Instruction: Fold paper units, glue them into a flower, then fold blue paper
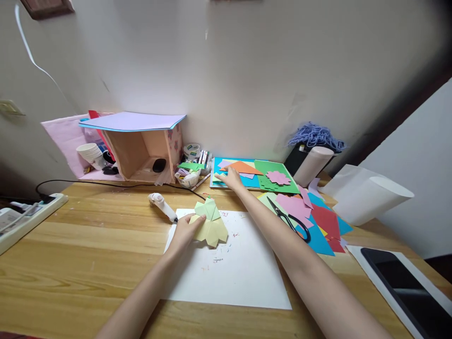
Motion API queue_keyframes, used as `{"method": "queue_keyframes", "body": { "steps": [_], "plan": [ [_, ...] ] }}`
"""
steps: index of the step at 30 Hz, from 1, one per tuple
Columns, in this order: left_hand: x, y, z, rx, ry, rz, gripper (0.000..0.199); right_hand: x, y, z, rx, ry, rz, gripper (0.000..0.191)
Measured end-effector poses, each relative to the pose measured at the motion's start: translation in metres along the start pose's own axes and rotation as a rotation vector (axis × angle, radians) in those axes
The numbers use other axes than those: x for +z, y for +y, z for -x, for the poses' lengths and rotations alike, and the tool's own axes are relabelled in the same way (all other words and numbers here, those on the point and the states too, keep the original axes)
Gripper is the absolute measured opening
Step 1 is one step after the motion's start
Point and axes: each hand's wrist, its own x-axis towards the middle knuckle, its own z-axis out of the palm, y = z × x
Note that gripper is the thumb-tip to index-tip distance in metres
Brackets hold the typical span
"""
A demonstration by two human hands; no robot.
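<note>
A pale yellow-green paper flower (209, 228) with folded petals is pinched at its left edge by my left hand (188, 230), thumb on top. It is held over the left upper part of a white sheet (240, 273), which carries small coloured marks. My right hand (233, 179) reaches to the back, its fingers bent down at a stack of coloured paper. An orange paper piece (243, 167) and a small pale yellow piece (218, 176) lie right by its fingertips. What sits between those fingers is too small to make out.
A hot glue gun (160, 205) lies left of the sheet. Black-handled scissors (289, 219) rest on coloured paper scraps (325, 221) at right. A pink paper flower (278, 178) lies on green card. Behind stands an open box (141, 150); a phone (406, 287) lies front right.
</note>
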Motion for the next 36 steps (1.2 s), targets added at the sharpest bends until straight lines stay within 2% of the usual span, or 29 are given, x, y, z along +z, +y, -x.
{"method": "queue_keyframes", "body": {
  "steps": [4,8,11,15,18,20,21,24,26,32,36],
  "plan": [
    [0.000,0.000,0.000,-0.003,0.024,0.022,0.039,0.007,-0.007,0.000,-0.129,-0.095,0.136,0.059],
    [0.002,0.002,0.003,-0.002,0.031,0.020,0.040,0.006,-0.007,0.009,-0.170,-0.122,0.219,0.056],
    [0.002,0.003,0.004,0.011,0.022,0.018,0.038,0.002,-0.007,0.020,-0.213,-0.135,0.233,0.048],
    [0.002,0.004,0.005,0.029,0.030,0.011,0.038,-0.011,-0.006,0.037,-0.237,-0.115,0.191,0.026],
    [0.002,0.006,0.006,0.016,0.056,0.005,0.039,-0.026,-0.005,0.051,-0.213,-0.048,0.126,0.026],
    [0.002,0.007,0.007,0.006,0.073,0.015,0.038,-0.037,-0.004,0.062,-0.164,-0.009,-0.044,0.032],
    [0.002,0.008,0.007,0.003,0.079,0.021,0.037,-0.043,-0.004,0.069,-0.115,-0.008,-0.233,0.033],
    [0.003,0.007,0.008,0.005,0.093,0.055,0.037,-0.055,0.000,0.091,0.078,-0.091,-0.825,0.032],
    [0.003,0.005,0.009,0.002,0.084,0.089,0.038,-0.057,0.005,0.105,0.201,-0.131,-1.019,0.030],
    [0.006,0.003,0.010,-0.048,0.040,0.136,0.036,-0.051,0.023,0.131,0.405,-0.197,-1.141,0.022],
    [0.008,0.006,0.012,-0.047,0.063,0.121,0.032,-0.050,0.014,0.138,0.427,-0.330,-1.173,0.022]
  ]
}}
